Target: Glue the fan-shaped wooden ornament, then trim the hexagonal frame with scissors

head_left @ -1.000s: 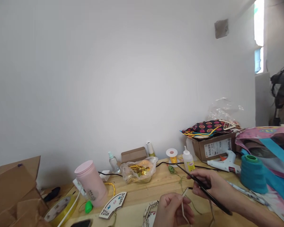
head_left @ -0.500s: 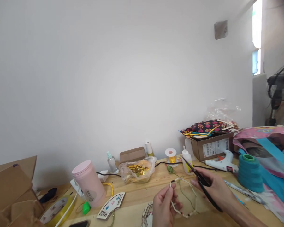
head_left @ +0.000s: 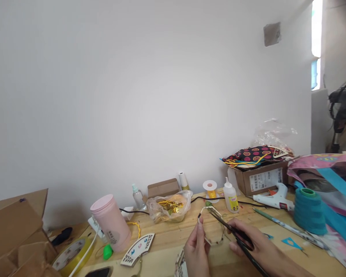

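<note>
My left hand pinches a small frame of thin white sticks strung on thread, lifted above the wooden table. My right hand grips black scissors; their blades point up and left and reach the top of the stick frame near a green bit. I cannot tell whether the blades are apart. A cut wooden piece lies under my left wrist.
Pink tumbler, fan-shaped wooden cutout, yellow tape roll and cardboard box at left. Plastic bag of gold bits, glue bottle, glue gun, teal thread cone, box with patterned cloth at right.
My left hand has raised the stick frame and brought it closer to the scissors. My right hand moved left and down, turning the blades toward the frame's top.
</note>
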`<state>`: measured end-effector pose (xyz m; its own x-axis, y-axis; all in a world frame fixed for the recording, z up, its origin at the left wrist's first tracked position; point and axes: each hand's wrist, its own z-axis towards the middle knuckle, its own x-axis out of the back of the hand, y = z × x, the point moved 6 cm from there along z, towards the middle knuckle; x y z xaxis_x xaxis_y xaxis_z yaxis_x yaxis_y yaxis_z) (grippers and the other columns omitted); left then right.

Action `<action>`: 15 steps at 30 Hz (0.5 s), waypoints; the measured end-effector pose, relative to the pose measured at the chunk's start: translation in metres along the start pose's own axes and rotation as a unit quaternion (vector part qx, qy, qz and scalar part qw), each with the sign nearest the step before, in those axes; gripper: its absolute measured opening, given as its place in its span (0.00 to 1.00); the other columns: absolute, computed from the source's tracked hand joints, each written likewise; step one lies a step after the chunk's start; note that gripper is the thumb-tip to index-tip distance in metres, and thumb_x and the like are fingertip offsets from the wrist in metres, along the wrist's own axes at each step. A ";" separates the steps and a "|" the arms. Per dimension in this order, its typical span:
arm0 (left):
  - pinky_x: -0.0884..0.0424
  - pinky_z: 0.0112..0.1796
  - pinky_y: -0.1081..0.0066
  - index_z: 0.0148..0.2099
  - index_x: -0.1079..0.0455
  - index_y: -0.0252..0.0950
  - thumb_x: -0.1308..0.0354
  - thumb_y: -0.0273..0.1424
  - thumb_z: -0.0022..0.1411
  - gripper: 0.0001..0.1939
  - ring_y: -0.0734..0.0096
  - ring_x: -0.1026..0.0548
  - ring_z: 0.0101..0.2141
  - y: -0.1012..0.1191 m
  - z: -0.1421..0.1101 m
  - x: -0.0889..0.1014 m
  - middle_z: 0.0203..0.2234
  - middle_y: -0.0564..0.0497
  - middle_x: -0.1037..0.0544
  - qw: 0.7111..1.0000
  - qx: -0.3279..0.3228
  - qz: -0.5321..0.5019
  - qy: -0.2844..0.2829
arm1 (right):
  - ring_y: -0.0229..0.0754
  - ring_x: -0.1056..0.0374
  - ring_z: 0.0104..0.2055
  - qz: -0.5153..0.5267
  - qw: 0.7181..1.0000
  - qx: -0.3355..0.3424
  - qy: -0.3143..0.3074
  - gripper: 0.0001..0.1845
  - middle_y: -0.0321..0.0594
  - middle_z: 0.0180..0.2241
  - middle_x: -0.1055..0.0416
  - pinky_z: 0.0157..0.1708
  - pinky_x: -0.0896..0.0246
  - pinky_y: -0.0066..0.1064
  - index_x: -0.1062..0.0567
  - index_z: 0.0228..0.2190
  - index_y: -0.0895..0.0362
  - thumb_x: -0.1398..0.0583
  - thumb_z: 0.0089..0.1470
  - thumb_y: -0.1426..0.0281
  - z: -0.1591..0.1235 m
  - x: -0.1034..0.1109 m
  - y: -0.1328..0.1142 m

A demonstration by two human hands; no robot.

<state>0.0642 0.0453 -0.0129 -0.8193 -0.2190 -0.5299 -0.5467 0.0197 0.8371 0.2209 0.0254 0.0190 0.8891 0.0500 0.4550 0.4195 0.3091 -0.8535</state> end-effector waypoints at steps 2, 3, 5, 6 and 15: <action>0.34 0.24 0.79 0.35 0.25 0.34 0.33 0.41 0.36 0.23 0.74 0.28 0.25 -0.001 0.001 0.002 0.22 0.53 0.25 1.000 -0.004 -0.018 0.001 | 0.46 0.34 0.35 -0.079 0.997 -0.011 0.011 0.15 0.40 0.34 0.28 0.35 0.39 0.34 0.29 0.35 0.53 0.42 0.44 0.61 0.000 0.002 0.002; 0.33 0.25 0.79 0.35 0.25 0.33 0.32 0.39 0.36 0.22 0.73 0.27 0.27 -0.002 0.001 0.001 0.22 0.52 0.24 1.000 -0.005 -0.027 -0.001 | 0.47 0.34 0.34 -0.121 0.992 -0.016 0.016 0.16 0.40 0.33 0.28 0.34 0.40 0.35 0.29 0.36 0.54 0.41 0.44 0.61 0.001 0.003 0.003; 0.32 0.25 0.79 0.31 0.25 0.31 0.31 0.35 0.35 0.19 0.74 0.27 0.24 -0.004 0.001 -0.001 0.20 0.52 0.25 0.999 -0.003 -0.037 -0.002 | 0.47 0.35 0.31 -0.195 0.980 -0.018 0.028 0.17 0.42 0.31 0.29 0.32 0.41 0.36 0.29 0.36 0.55 0.41 0.43 0.61 0.001 0.007 0.002; 0.33 0.23 0.80 0.30 0.25 0.30 0.30 0.33 0.34 0.17 0.76 0.28 0.21 -0.005 0.000 -0.002 0.18 0.53 0.25 0.999 0.000 -0.040 0.000 | 0.47 0.35 0.30 -0.224 0.974 -0.014 0.034 0.17 0.42 0.30 0.29 0.30 0.41 0.36 0.29 0.36 0.56 0.42 0.44 0.61 0.001 0.010 0.001; 0.28 0.31 0.80 0.32 0.33 0.33 0.52 0.19 0.60 0.08 0.80 0.24 0.28 0.013 -0.008 0.003 0.25 0.49 0.22 0.986 0.062 -0.130 0.079 | 0.43 0.33 0.28 -0.185 0.977 0.018 0.100 0.10 0.37 0.26 0.28 0.26 0.41 0.28 0.28 0.31 0.53 0.45 0.45 0.63 0.005 0.040 0.004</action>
<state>0.0560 0.0369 -0.0025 -0.6172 -0.3820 -0.6878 -0.7592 0.0596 0.6481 0.2573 0.0335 0.0346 0.6977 -0.2577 0.6684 0.7152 0.3046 -0.6291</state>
